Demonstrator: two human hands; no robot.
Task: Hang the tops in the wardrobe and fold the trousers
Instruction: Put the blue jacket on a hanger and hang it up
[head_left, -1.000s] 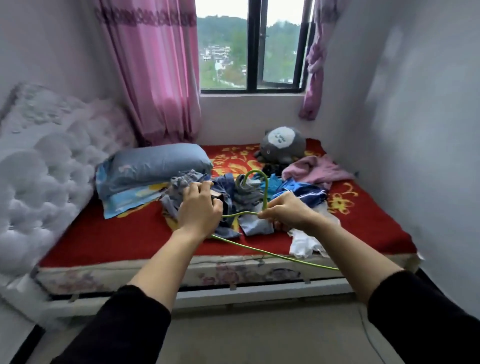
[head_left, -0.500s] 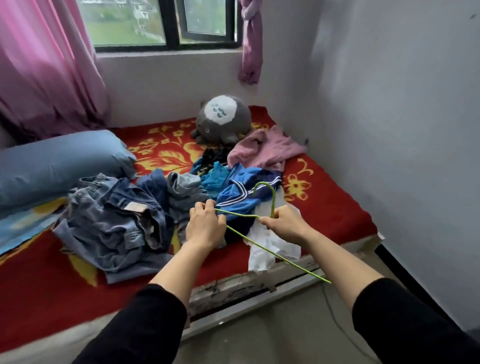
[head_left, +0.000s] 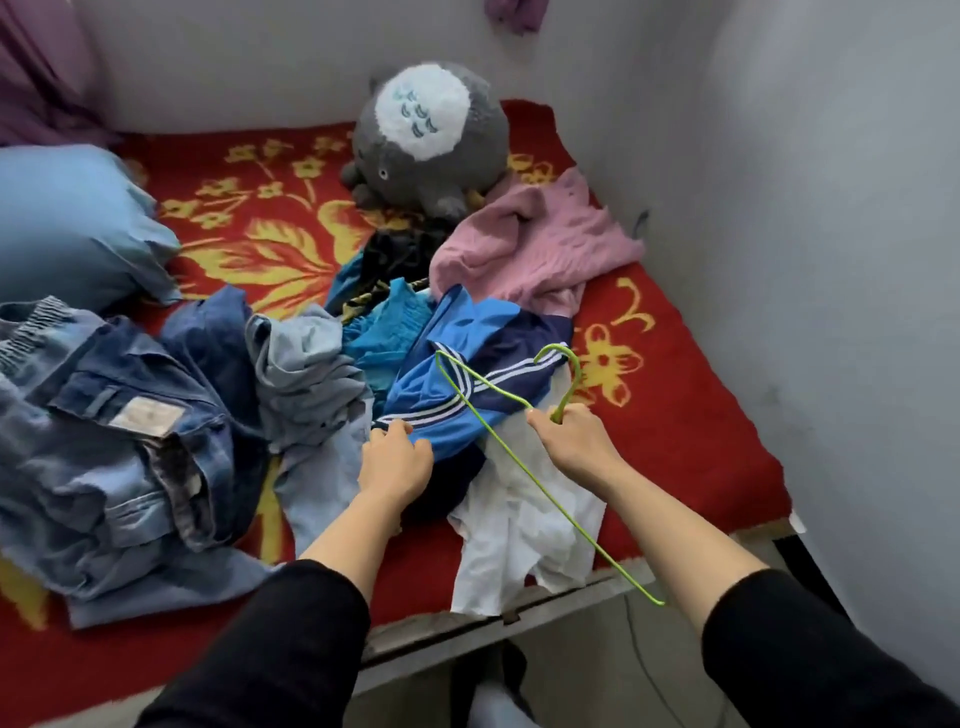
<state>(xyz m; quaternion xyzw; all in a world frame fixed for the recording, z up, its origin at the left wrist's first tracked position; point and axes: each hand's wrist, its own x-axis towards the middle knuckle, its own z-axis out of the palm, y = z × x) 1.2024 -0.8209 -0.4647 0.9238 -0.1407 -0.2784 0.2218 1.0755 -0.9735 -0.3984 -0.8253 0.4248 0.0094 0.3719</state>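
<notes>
1. Right hand is gripping the hanger just under its hook, holding it ready, likely for a top.
2. Left hand is pinching the blue top at its edge, probably to lift it from the pile on the bed, beside the jeans.

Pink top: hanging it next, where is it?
Head view, right of centre: pink top lies on the red blanket between the grey plush toy and the blue striped jacket.

left sleeve: black, plain, long, cuff at mid-forearm | right sleeve: same black, plain | left hand, right hand: bare
</notes>
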